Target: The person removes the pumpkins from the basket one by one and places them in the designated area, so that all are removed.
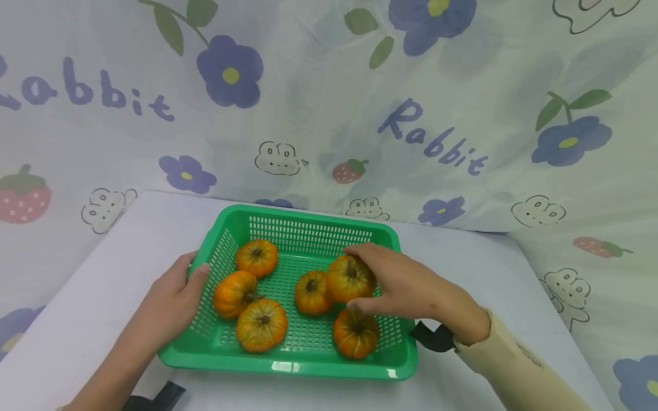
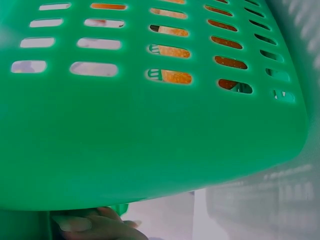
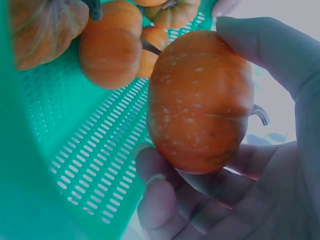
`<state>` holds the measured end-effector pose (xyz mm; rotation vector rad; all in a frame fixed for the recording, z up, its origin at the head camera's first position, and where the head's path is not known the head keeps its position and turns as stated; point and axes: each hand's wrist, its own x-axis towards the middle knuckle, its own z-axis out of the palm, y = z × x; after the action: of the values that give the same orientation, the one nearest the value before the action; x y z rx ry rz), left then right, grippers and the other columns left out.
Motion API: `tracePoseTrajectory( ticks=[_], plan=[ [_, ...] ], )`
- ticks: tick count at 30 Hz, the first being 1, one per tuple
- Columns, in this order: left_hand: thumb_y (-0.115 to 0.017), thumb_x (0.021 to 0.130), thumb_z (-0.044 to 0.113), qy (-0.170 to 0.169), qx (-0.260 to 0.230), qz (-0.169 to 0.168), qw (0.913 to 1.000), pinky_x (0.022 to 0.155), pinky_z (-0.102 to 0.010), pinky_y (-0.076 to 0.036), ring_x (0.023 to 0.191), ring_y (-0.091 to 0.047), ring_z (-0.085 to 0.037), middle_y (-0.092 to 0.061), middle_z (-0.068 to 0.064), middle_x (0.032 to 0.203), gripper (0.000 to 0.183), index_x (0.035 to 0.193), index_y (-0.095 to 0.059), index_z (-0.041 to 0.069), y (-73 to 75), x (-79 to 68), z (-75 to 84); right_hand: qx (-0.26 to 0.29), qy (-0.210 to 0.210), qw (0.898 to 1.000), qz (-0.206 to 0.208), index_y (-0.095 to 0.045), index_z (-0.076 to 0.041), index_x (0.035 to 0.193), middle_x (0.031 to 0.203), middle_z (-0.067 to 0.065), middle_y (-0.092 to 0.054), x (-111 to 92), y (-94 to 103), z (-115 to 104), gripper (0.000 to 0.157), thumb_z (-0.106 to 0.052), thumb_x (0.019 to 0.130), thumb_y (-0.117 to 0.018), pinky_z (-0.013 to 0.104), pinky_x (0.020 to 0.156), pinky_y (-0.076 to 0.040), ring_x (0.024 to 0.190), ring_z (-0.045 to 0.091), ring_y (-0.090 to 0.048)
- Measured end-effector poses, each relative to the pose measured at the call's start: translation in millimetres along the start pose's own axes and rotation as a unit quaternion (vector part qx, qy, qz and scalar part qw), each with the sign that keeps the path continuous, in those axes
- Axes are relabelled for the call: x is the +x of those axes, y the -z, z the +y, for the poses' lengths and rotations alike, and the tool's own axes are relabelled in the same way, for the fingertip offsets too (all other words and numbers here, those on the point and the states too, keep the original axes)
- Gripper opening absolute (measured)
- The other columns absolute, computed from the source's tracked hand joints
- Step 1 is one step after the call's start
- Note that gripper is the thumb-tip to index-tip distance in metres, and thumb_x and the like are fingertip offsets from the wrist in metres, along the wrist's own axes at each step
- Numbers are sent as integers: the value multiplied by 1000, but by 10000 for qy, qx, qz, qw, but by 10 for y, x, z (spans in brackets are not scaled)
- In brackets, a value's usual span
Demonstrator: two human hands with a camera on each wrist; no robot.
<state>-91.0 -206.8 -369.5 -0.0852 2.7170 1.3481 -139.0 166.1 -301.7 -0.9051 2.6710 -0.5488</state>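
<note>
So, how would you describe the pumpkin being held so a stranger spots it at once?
Find the green basket on the white table. Over its right half, the right hand grips an orange pumpkin. Of all six, it alone is held.

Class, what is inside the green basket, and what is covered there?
Five orange pumpkins lie inside the green basket, and the right hand holds a sixth pumpkin above its floor. The patches directly beneath the resting pumpkins are covered, so cannot be seen.
</note>
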Motion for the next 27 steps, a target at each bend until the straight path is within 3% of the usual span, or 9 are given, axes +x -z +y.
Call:
tracePoseTrajectory(
  ticks=[9, 17, 27],
  plan=[
    [-29, 115, 38, -42, 71, 23, 10000, 51, -37, -58, 68, -66, -22, -61, -34, 118, 66, 160, -21, -10, -4, 3, -1, 364, 96, 9983, 453, -43, -15, 156, 136, -6, -59, -189, 23, 92, 85, -53, 89, -80, 37, 96, -56, 111, 9, -61],
    [-27, 115, 40, 18, 188, 2, 9998, 54, -38, -58, 71, -65, -22, -59, -36, 123, 68, 160, -19, -11, 18, 11, -20, 503, 244, 9930, 1038, -49, -19, 152, 129, -10, -60, -372, 11, 156, 81, -57, 88, -80, 27, 66, -53, 85, 14, -59],
    [-28, 115, 40, -20, 80, -59, 9999, 51, -37, -58, 68, -67, -22, -63, -33, 115, 69, 160, -19, -11, 18, 29, -16, 558, 28, 9851, 1629, -53, -18, 147, 129, -8, -61, -616, -17, 357, 75, -42, 85, -89, 27, 72, -56, 94, 13, -59]
  ],
)
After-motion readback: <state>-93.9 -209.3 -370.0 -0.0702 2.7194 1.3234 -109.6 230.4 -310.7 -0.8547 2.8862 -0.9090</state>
